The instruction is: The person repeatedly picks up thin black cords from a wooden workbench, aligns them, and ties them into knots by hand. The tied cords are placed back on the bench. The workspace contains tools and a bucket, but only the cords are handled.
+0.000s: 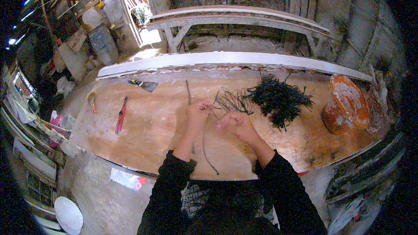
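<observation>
Over the middle of the wooden table (pixel 148 126), my left hand (pixel 200 109) pinches a thin dark cord (pixel 204 141). Its long tail hangs down and curves across the wood toward the near edge. Just to the right, my right hand (pixel 236 123) is curled closed at the cord's upper part, slightly blurred. Partly behind my left hand and forearm lies another dark strand (pixel 188 90). Beyond my right hand spreads a loose bunch of thin looped strands (pixel 233 100). Next to it sits a bushy black heap of short-ended strands (pixel 281 98).
A putty knife (pixel 146 85), a red-handled cutting tool (pixel 120 117) and a brush (pixel 92 101) lie at left. A plaster-smeared orange bucket (pixel 344 106) leans at right. A long white strip (pixel 230 58) borders the far edge; a bench (pixel 244 19) stands beyond.
</observation>
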The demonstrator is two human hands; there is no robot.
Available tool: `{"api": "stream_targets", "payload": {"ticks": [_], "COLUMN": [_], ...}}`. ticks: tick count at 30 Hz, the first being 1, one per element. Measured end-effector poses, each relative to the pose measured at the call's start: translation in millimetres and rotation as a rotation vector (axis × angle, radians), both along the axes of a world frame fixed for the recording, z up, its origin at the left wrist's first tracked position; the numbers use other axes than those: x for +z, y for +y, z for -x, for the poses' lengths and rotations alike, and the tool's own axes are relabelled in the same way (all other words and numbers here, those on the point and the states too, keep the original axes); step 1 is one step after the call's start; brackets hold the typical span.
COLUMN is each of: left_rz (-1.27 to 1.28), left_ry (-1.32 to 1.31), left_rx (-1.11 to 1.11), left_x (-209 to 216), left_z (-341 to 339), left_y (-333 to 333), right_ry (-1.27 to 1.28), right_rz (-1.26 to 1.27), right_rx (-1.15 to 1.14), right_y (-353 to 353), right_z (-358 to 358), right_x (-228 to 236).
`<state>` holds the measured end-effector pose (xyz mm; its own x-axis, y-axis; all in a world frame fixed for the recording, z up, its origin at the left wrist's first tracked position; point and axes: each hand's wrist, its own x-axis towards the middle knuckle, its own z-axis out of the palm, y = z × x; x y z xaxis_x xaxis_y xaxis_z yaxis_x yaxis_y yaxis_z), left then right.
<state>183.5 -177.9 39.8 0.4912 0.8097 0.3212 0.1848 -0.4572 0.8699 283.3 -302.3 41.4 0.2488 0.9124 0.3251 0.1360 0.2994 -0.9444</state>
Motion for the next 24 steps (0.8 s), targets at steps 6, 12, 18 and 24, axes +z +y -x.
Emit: {"api": "stream_targets", "payload": {"ticks": [6,12,18,24], "left_rz": [-0.141,0.145,0.095,0.057], "left_ry": [-0.007,0.093,-0.059,-0.04], "left_rx": [-0.559,-0.92,-0.745,0.017], "left_x": [-27.5,-18.5,-13.7,22.6], "left_z": [-7.2,-8.2,-4.4,6.1], "left_y": [-0.2,-30.3,-19.3,-14.1], "right_ry": [-0.027,0.095,-0.344,0.057], "right_rz": [-0.039,-0.023,-0.103,-0.082], "right_rx": [-0.521,-0.675,-0.85,-0.66], "right_y": [15.2,24.1,18.7,16.2], "right_z": [-27.6,-54.1,-54.5,-47.5], "right_x": [-13.0,-31.6,-23.8,-24.1]}}
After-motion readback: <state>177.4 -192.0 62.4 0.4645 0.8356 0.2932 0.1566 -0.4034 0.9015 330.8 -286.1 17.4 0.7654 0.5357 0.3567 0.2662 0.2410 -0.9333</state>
